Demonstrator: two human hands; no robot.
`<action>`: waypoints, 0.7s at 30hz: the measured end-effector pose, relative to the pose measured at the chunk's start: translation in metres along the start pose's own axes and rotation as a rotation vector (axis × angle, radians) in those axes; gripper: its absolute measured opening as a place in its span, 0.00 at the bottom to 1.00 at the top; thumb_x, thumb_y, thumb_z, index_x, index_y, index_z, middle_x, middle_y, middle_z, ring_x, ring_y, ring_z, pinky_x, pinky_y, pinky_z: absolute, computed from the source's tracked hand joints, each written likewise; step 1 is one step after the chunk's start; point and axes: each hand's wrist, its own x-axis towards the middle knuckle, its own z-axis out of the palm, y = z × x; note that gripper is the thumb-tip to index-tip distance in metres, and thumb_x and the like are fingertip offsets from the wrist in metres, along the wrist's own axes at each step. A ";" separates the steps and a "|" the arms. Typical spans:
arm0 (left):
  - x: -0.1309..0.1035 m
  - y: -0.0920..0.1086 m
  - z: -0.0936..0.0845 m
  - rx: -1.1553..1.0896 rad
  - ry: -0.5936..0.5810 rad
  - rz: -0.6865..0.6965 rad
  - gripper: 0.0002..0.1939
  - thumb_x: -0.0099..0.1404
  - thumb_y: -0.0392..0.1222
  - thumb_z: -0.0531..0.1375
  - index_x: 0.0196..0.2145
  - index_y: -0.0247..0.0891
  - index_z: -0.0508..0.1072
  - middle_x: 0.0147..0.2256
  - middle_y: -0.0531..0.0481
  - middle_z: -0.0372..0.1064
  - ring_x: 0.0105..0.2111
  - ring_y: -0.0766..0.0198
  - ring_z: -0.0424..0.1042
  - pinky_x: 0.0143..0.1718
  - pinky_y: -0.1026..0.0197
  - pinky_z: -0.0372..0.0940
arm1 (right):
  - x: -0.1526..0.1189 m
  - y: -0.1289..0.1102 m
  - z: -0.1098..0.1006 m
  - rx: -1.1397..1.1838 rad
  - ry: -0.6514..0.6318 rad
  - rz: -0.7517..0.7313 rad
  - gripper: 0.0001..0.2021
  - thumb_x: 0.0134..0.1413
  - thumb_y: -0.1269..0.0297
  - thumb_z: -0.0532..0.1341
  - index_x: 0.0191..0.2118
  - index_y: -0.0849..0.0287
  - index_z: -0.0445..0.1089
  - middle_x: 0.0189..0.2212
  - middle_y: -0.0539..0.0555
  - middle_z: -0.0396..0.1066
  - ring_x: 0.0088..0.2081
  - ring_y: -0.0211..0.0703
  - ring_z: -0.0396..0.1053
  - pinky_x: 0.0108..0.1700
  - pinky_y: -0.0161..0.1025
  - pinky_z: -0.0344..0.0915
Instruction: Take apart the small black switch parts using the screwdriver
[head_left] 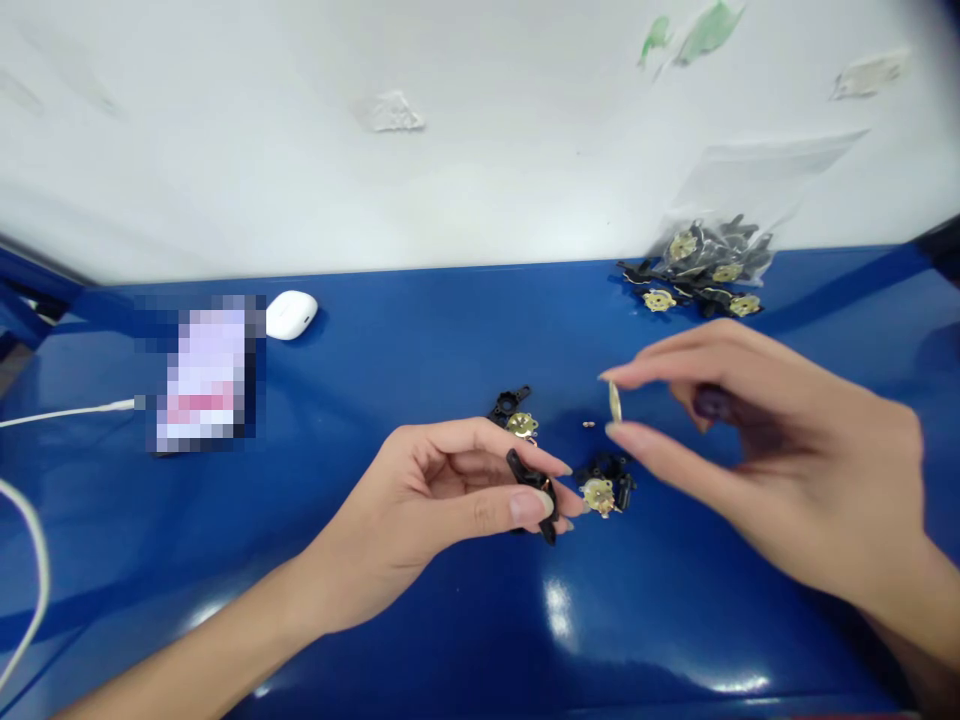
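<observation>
My left hand (pixel 450 500) pinches a black plastic part (pixel 541 490) between thumb and fingers above the blue table. My right hand (pixel 780 460) holds a thin brass-coloured plate (pixel 615 402), seen edge-on, between thumb and forefinger. Something dark and rounded (pixel 711 402) shows in the curl of the right hand's other fingers; I cannot make out what it is. Just past my left fingertips lie a brass disc (pixel 598 495) and black plastic pieces (pixel 624 490). Behind my left hand is another brass disc (pixel 522 425) by a black ring-shaped piece (pixel 508 402). Tiny metal bits (pixel 589 424) lie between the hands.
At the back right, a clear plastic bag (pixel 739 245) of black and brass parts stands with several loose ones (pixel 660 300) in front. On the left are a blurred phone (pixel 202 375), a white earbud case (pixel 292 315) and a white cable (pixel 67 412). A white wall (pixel 487 190) rises behind.
</observation>
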 end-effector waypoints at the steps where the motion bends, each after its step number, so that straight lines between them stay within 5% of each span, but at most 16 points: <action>1: 0.000 0.000 0.000 0.005 0.009 0.004 0.06 0.75 0.37 0.75 0.49 0.40 0.89 0.46 0.45 0.90 0.45 0.61 0.87 0.53 0.61 0.81 | 0.003 0.006 -0.003 -0.063 0.002 0.038 0.08 0.73 0.55 0.72 0.54 0.43 0.81 0.46 0.54 0.80 0.38 0.53 0.72 0.37 0.52 0.68; 7: -0.001 0.002 0.001 0.019 0.022 0.011 0.05 0.76 0.38 0.75 0.48 0.39 0.89 0.44 0.45 0.89 0.44 0.62 0.86 0.53 0.62 0.80 | 0.014 0.037 -0.006 -0.224 -0.089 0.104 0.10 0.71 0.47 0.72 0.48 0.45 0.81 0.39 0.53 0.82 0.34 0.55 0.75 0.36 0.53 0.66; 16: 0.001 0.002 0.002 0.017 0.033 0.016 0.05 0.76 0.38 0.75 0.48 0.40 0.89 0.45 0.46 0.90 0.44 0.62 0.87 0.53 0.61 0.80 | 0.013 0.048 0.011 -0.295 -0.157 0.188 0.25 0.68 0.33 0.70 0.39 0.52 0.75 0.35 0.54 0.79 0.33 0.52 0.72 0.37 0.51 0.65; 21: 0.000 0.003 0.003 0.022 0.041 0.021 0.05 0.75 0.38 0.76 0.47 0.39 0.89 0.44 0.45 0.89 0.44 0.62 0.87 0.52 0.62 0.80 | 0.015 0.049 0.002 -0.277 -0.169 0.146 0.20 0.76 0.39 0.66 0.41 0.50 0.78 0.37 0.53 0.80 0.32 0.50 0.71 0.36 0.50 0.63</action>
